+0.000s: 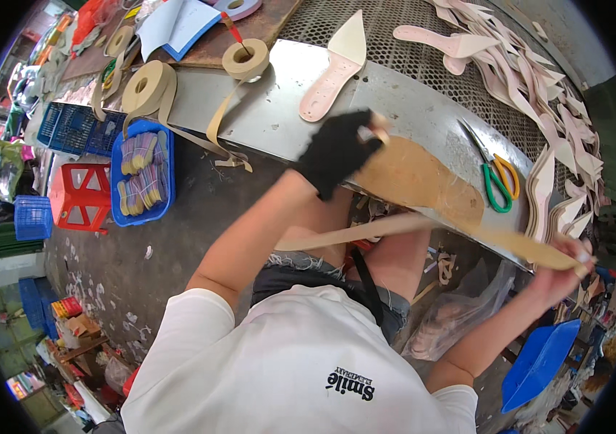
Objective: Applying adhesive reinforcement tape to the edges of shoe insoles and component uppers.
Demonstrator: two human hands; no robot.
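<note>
My left hand (340,150), in a black fingerless glove, is over the metal worktop (268,108), its fingers curled together by the brown sole-shaped board (423,181). What they pinch, if anything, I cannot make out. Out at the far right, my right hand (568,271) is closed on the end of a long tan strip of tape (517,244). The strip runs left past the worktop's near edge and across my lap, partly blurred. Beyond my left hand lies a pale pink insole (329,79) with a cream pointed end. Scissors (496,173) with green and orange handles rest right of the board.
Tape rolls (147,88) and a second roll (245,59) stand at the back left, with loose ends hanging. Many insoles (525,94) pile on the mesh at the right. A blue basket (141,173) of bundled pieces and a red stool (80,197) are at the left.
</note>
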